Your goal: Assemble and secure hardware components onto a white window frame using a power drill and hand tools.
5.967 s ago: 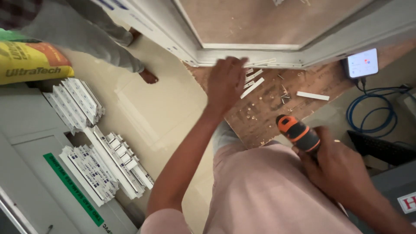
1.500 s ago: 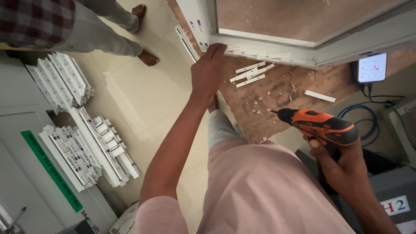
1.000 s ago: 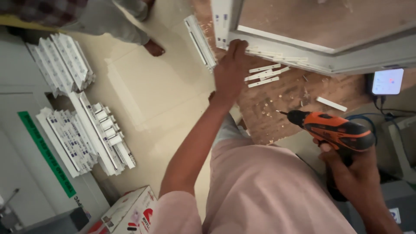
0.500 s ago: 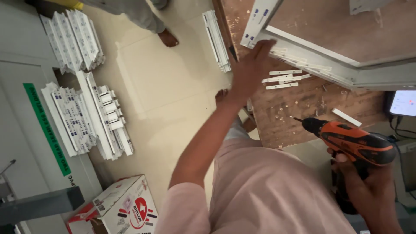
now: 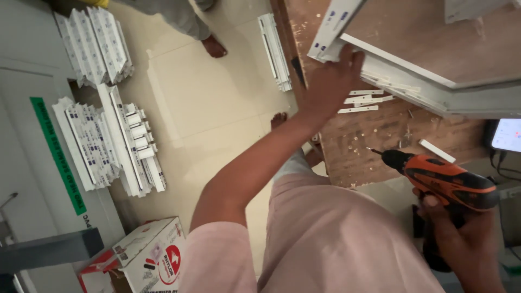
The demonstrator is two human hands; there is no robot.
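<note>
Head cam: left arm stretched out forward, left hand (image 5: 331, 87) pressed flat, fingers together, on the corner of the white frame (image 5: 401, 70) lying over the wooden table (image 5: 369, 141). Right hand (image 5: 461, 233) sits low at the right, fingers wrapped tight around the grip of the orange drill (image 5: 439, 176), bit pointing left, just off the table edge.
</note>
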